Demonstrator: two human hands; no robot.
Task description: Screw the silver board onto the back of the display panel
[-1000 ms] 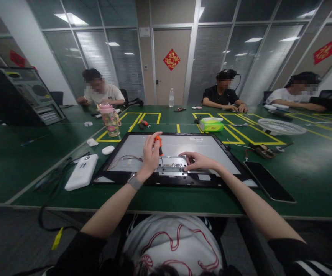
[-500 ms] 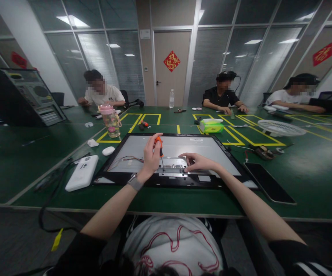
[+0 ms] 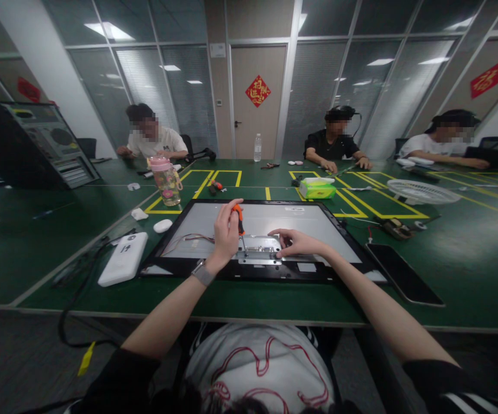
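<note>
Head view. We see the monitor panel (image 3: 318, 221) lying flat, back upward, close to the near edge of the desk (image 3: 447, 259) and about midway along it. The metal plate (image 3: 260, 248) is mounted on the near half of the panel, with its long axis parallel to that near edge.

1. The left hand (image 3: 225, 233) stands over the plate's left end. Its fingers (image 3: 232, 210) are clenched round the orange handle of the screwdriver (image 3: 239, 215). The tool's long axis is nearly upright, handle up and leaning a little towards the far edge, with the thin shaft running down to the plate's left end. We cannot tell whether the tip sits in a screw head.
2. The right hand (image 3: 296, 242) lies palm down at the plate's right end. Its fingers (image 3: 284, 248) are released, grasping nothing, with the tips touching the plate.

The 2 hands thus bracket the plate, and the left is the nearer to the tool's tip.

Thin wires (image 3: 188, 238) cross the panel just left of the left hand. Off the panel, a white box (image 3: 123, 259) lies towards the desk's left and a phone (image 3: 402, 270) towards its right, both apart from the hands. A tissue pack (image 3: 317, 188) and a bottle (image 3: 165, 183) stand beyond the panel's far side.
</note>
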